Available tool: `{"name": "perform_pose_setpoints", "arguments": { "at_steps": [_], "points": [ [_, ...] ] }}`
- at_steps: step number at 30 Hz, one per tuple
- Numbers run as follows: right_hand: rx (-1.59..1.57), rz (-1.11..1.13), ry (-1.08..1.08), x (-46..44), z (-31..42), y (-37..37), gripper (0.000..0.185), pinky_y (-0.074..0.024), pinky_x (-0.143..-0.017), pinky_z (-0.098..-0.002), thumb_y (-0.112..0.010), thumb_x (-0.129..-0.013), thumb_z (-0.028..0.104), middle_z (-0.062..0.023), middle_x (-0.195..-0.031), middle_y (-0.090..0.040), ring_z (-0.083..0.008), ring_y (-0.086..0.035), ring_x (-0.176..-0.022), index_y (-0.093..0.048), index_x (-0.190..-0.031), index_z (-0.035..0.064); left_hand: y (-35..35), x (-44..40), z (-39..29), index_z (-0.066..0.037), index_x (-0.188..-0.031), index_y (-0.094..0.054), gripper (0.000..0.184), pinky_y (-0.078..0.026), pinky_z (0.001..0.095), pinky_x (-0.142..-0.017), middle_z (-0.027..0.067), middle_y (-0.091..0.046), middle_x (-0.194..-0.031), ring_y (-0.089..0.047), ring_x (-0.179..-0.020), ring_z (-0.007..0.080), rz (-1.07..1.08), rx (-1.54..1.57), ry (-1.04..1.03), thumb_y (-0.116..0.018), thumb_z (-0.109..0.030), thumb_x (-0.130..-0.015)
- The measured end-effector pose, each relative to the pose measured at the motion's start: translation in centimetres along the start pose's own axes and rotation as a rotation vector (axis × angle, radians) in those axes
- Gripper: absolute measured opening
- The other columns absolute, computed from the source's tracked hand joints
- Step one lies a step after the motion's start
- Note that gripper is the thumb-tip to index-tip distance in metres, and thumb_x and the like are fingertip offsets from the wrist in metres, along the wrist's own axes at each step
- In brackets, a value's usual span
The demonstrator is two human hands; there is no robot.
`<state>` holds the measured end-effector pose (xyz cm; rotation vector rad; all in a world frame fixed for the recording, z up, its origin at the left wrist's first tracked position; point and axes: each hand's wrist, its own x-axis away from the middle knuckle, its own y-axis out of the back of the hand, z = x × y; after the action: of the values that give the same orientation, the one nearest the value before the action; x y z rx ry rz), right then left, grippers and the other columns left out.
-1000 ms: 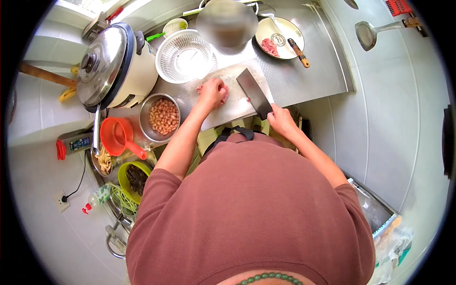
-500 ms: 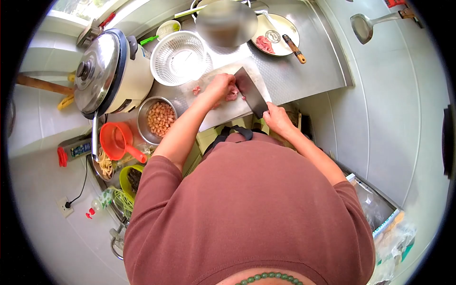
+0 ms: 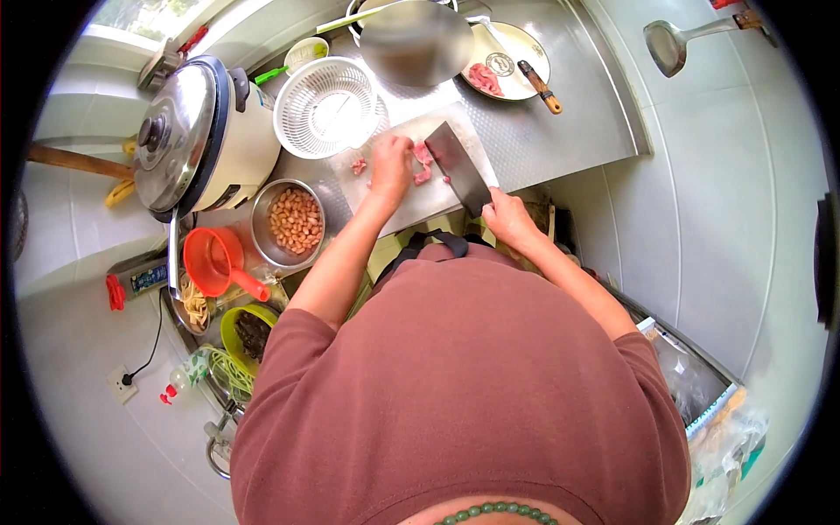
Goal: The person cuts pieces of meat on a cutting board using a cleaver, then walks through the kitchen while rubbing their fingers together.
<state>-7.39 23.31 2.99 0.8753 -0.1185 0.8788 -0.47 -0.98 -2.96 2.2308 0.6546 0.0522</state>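
My right hand point(image 3: 508, 216) is wrapped round the handle of a wide cleaver point(image 3: 458, 168), whose blade lies over the right part of a pale cutting board point(image 3: 437, 203). Pink meat pieces point(image 3: 423, 162) rest on the board just left of the blade. Beside them is my left hand point(image 3: 391, 166), its fingers bent and pointing down; what they hold, if anything, is hidden. A smaller bit of meat point(image 3: 358, 166) lies at the board's left side. More meat point(image 3: 486, 80) is on a cream plate point(image 3: 534, 54) behind the board.
A white colander point(image 3: 325, 107), a bowl of peanuts point(image 3: 295, 219), a large cooker point(image 3: 232, 140) and a red ladle point(image 3: 213, 258) stand to the left. A small knife point(image 3: 540, 87) lies across the plate's rim. A spatula point(image 3: 669, 49) hangs on the right wall.
My left hand has moved off the meat toward the left, leaving the pieces beside the blade uncovered. My right hand keeps hold of the cleaver. The view has shifted slightly.
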Motion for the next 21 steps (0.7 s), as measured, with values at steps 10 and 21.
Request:
{"name": "perform_pose_setpoints", "arguments": {
  "at_steps": [10, 21],
  "points": [
    [0.015, 0.006, 0.010, -0.4, -0.4, -0.2, 0.030, -0.0467, -0.078, -0.0512, -0.047, -0.081, 0.013, -0.0317, -0.084, -0.060, -0.0458, -0.059, -0.084, -0.053, -0.104, -0.0053, -2.0, 3.5, -1.4, -0.008, -0.087, -0.058, 0.017, -0.047, 0.0448, -0.072, 0.0153, -0.062, -0.082, -0.058, -0.080, 0.0336, 0.031, -0.280, -0.017, -0.066, -0.020, -0.077],
    [0.064, -0.037, 0.107, 1.3, 0.9, 0.2, 0.024, -0.0472, -0.069, -0.0546, -0.048, -0.083, 0.015, -0.0318, -0.074, -0.059, -0.0487, -0.058, -0.074, -0.053, -0.100, -0.0017, 0.3, 2.9, -2.8, -0.002, -0.079, -0.060, 0.024, -0.049, 0.0499, -0.066, 0.0228, -0.063, -0.075, -0.062, -0.071, 0.0419, 0.128, -0.154, 0.270, -0.063, -0.026, -0.084]
  ]
}}
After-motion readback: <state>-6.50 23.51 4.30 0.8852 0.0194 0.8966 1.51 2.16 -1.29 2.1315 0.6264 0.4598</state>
